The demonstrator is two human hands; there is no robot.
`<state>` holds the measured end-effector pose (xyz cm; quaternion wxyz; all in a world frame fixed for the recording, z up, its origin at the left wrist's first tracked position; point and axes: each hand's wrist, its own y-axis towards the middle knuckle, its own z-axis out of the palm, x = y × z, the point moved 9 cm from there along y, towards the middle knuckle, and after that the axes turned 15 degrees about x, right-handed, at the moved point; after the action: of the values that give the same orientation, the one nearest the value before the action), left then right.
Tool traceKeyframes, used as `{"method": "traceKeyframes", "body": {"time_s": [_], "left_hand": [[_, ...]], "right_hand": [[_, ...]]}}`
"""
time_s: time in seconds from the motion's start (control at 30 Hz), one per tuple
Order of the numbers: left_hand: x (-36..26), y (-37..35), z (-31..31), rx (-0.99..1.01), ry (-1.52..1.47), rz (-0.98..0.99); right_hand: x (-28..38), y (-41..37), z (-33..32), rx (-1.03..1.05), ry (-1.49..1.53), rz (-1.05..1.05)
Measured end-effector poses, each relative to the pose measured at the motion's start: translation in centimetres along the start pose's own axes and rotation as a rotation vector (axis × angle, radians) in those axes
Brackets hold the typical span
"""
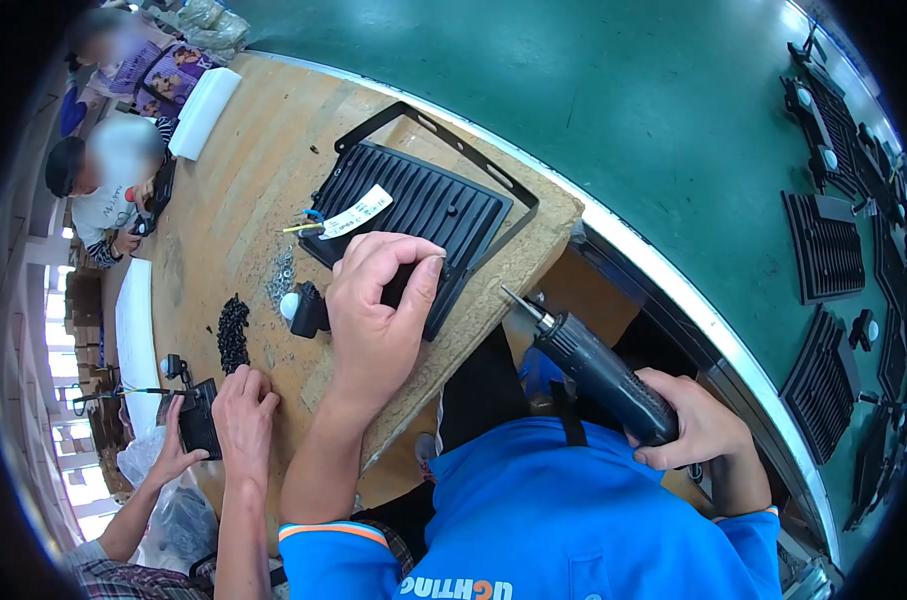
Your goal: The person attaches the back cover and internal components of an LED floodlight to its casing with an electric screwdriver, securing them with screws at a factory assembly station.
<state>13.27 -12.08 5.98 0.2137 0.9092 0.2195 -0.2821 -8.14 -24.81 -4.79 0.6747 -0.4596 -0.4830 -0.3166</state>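
Observation:
A black finned floodlight housing [434, 200] lies on the wooden workbench, its metal bracket [464, 150] reaching past the far edge. A white printed label [359, 212] and short coloured wires rest over its near side. My left hand [379, 305] is above the housing's near corner, thumb and forefinger pinched together. What lies between those fingertips is too small to make out. Off the bench edge, my right hand [699, 425] grips a black electric screwdriver [609, 380], its bit pointing up and left toward the housing. Beside my left wrist sits a black sensor with a white dome [304, 310].
Black screws [234, 335] and silver washers [282, 275] lie piled on the bench [199, 255]. At left, a co-worker's hands [242, 415] work with a small black lamp [201, 420]. More people sit farther back. Several finished-looking housings [824, 245] line the green surface at right.

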Motion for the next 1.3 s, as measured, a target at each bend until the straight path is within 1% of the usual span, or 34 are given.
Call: {"method": "traceKeyframes", "body": {"time_s": [0.03, 0.1, 0.13, 0.27, 0.33, 0.43, 0.47, 0.63, 0.77, 0.87, 0.97, 1.07, 1.1, 1.17, 1.3], "left_hand": [[-0.3, 0.0, 0.0, 0.003, -0.003, 0.002], [0.7, -0.1, -0.4, -0.032, -0.143, -0.139], [0.9, -0.2, -0.5, -0.044, -0.159, -0.175], [0.6, -0.5, -1.0, -0.03, -0.14, -0.181], [0.3, -0.9, -1.1, 0.011, -0.099, -0.203], [-1.2, -2.1, -1.4, 0.102, 0.031, -0.147], [-1.3, -2.6, -1.3, 0.17, 0.059, -0.153], [-0.3, -5.0, -1.5, 0.199, 0.025, -0.3], [1.3, -7.0, -2.1, 0.211, 0.025, -0.419], [1.9, -8.3, -2.9, 0.179, -0.027, -0.487], [1.9, -9.3, -3.8, 0.127, -0.044, -0.494], [3.0, -10.5, -5.0, 0.089, 0.035, -0.535], [3.7, -10.9, -5.4, 0.08, 0.037, -0.542], [6.6, -12.4, -6.4, 0.017, -0.094, -0.666], [9.2, -13.3, -8.1, -0.01, -0.061, -0.71]], "right_hand": [[-0.4, -0.3, 0.1, 0.001, 0.003, -0.009], [-0.8, -0.7, 0.4, -0.001, 0.009, -0.022], [-1.0, -0.8, 0.5, -0.005, 0.022, -0.015], [-0.9, -1.0, 0.7, -0.006, 0.052, -0.001], [-0.6, -1.3, 0.9, 0.01, 0.055, -0.002], [-0.3, -1.4, 1.1, 0.026, 0.015, -0.051], [-0.5, -1.5, 1.0, 0.015, 0.044, -0.036], [-0.7, -1.5, 1.1, -0.006, 0.116, -0.013], [-0.7, -1.7, 1.4, -0.014, 0.11, -0.018], [-1.0, -1.7, 1.5, -0.014, 0.119, 0.01], [-1.1, -1.2, 1.7, -0.016, 0.141, 0.019], [-0.9, -1.1, 2.1, 0.002, 0.162, 0.029], [-0.8, -1.1, 2.2, 0.012, 0.157, 0.029], [-0.8, -1.0, 2.2, 0.005, 0.167, 0.036], [-0.8, -0.8, 2.3, -0.03, 0.167, 0.001]]}}
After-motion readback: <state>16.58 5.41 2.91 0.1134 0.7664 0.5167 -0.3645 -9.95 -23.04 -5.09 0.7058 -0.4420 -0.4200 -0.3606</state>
